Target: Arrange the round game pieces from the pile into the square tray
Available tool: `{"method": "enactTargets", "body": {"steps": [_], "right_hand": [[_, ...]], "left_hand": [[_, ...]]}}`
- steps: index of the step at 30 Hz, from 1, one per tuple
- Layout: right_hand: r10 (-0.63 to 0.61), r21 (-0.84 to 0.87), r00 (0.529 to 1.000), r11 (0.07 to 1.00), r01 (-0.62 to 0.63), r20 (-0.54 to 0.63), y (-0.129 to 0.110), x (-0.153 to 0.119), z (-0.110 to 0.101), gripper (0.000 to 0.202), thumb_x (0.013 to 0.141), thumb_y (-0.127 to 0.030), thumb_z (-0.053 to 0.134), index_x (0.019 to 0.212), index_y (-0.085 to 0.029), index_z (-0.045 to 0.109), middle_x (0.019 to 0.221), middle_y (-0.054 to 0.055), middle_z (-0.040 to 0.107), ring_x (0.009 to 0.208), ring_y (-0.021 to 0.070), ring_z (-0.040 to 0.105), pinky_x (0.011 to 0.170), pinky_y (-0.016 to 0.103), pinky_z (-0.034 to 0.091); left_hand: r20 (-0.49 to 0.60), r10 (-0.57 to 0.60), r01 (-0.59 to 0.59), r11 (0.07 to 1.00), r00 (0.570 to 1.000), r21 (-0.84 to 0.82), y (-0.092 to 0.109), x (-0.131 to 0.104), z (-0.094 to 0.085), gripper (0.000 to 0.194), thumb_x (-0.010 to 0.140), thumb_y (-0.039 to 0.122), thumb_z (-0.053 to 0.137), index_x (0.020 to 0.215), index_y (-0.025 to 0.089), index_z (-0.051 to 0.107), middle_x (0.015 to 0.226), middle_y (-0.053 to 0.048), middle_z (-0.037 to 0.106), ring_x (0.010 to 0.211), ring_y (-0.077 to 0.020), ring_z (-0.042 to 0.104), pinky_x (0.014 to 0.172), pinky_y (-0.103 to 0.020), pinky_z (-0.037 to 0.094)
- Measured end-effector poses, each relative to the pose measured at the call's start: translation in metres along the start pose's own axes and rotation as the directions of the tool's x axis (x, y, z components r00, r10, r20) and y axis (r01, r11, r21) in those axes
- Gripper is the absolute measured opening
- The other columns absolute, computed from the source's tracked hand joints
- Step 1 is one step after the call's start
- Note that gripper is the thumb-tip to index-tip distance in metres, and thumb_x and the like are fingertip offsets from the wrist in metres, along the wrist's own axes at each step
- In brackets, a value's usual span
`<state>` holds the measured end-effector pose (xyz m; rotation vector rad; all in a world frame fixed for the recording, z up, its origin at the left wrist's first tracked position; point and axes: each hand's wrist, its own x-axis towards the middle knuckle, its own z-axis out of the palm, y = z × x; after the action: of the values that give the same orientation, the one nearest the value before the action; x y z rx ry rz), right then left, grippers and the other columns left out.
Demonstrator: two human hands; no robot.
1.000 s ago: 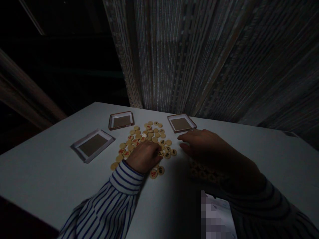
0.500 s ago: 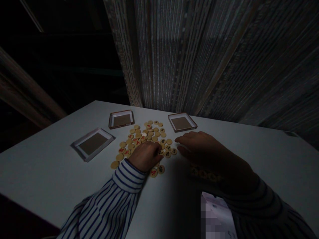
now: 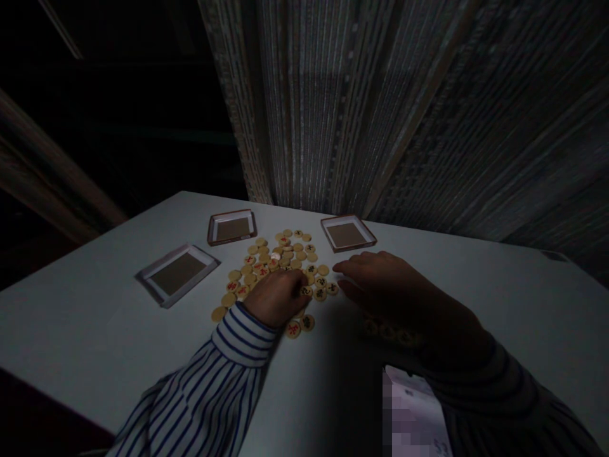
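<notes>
Round wooden Chinese chess pieces (image 3: 298,256) with red or black characters, several of them face down, lie scattered in the middle of the white table. My left hand (image 3: 276,297) rests over the near part of them, its fingers curled. Between its index finger and thumb sits a black-marked piece (image 3: 305,291). My right hand (image 3: 375,274) hovers to the right of the spread, fingers stretched forward and thumb apart, holding nothing that I can see. Below its wrist, a short row of pieces (image 3: 387,332) lies in shadow, partly hidden by the arm.
Three shallow boxes stand around the pieces: a left one (image 3: 178,274), a back-left one (image 3: 232,227) and a back-right one (image 3: 349,233). A lit phone (image 3: 419,412) is at the near edge under my right forearm. A striped curtain (image 3: 323,114) hangs behind the white table (image 3: 109,304).
Both hands stay almost where they were. The piece at my left fingertips has shifted slightly left, closer into the hand.
</notes>
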<state>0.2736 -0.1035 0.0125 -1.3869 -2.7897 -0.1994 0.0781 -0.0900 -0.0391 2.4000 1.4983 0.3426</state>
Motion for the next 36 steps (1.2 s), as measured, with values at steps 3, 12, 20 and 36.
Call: {"method": "enactTargets", "body": {"steps": [3,12,20,36], "right_hand": [[-0.002,0.002,1.000,1.000,0.002,-0.006,0.0001,-0.0003,0.0001,0.022,0.082,-0.022,0.046,0.099,-0.016,0.058,0.087,0.008,0.064,0.078,0.0192,0.059,0.063,0.031,0.038],[0.017,-0.014,1.000,1.000,-0.017,-0.005,-0.0013,0.0002,-0.0006,0.024,0.081,-0.022,0.046,0.101,-0.017,0.059,0.087,0.007,0.065,0.076,0.0190,0.060,0.061,0.030,0.039],[0.009,-0.019,1.000,1.000,-0.010,-0.017,0.0013,0.0001,0.0033,0.025,0.082,-0.025,0.046,0.101,-0.017,0.059,0.088,0.008,0.065,0.074,0.0182,0.059,0.061,0.029,0.039],[0.015,-0.011,1.000,1.000,-0.015,-0.006,-0.0004,-0.0003,0.0021,0.027,0.081,-0.024,0.046,0.103,-0.016,0.059,0.090,0.009,0.066,0.076,0.0195,0.061,0.062,0.029,0.041]], "left_hand": [[0.001,-0.024,0.024,0.999,1.000,-0.042,0.0007,-0.0010,-0.0031,0.018,0.073,0.030,0.053,0.086,0.019,0.059,0.076,-0.003,0.063,0.070,-0.0175,0.057,0.061,-0.026,0.039],[-0.135,0.018,-0.037,0.990,0.991,-0.137,-0.0036,-0.0020,-0.0061,0.017,0.072,0.030,0.056,0.085,0.020,0.057,0.078,-0.002,0.062,0.071,-0.0166,0.056,0.062,-0.027,0.040],[-0.285,-0.015,-0.032,0.986,0.959,-0.162,-0.0036,-0.0017,-0.0062,0.022,0.072,0.033,0.057,0.089,0.019,0.056,0.075,-0.002,0.060,0.070,-0.0171,0.055,0.063,-0.029,0.042],[-0.497,0.026,-0.182,0.946,0.867,-0.267,-0.0004,-0.0024,-0.0032,0.026,0.072,0.026,0.061,0.095,0.018,0.055,0.085,-0.002,0.061,0.070,-0.0133,0.055,0.066,-0.027,0.045]]}}
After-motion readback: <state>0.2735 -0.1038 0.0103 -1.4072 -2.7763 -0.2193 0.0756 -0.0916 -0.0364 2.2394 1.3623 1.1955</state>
